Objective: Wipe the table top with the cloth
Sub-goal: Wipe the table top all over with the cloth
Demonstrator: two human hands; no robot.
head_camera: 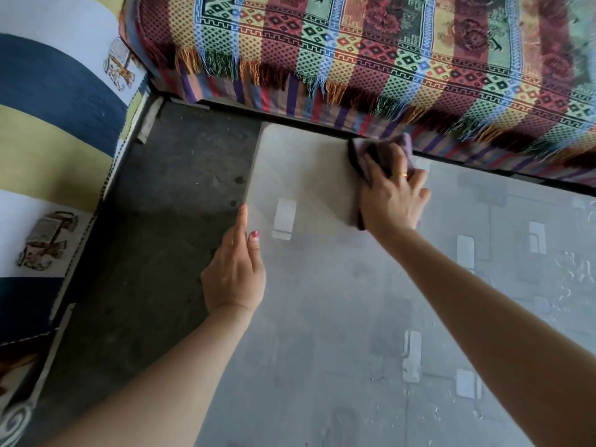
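A glass table top (322,301) fills the middle and right of the head view, with pale reflections across it. My right hand (392,196) lies flat on a purple and black cloth (364,153), pressing it onto the glass near the far edge. The cloth sticks out beyond my fingers and under my palm. My left hand (235,269) rests on the table's left edge, fingers together, with nothing in it.
A sofa under a striped, fringed throw (387,59) runs along the far side, close to the table edge. A blue, yellow and white cushioned seat (54,124) stands at the left. Dark floor (161,204) shows between them and the table.
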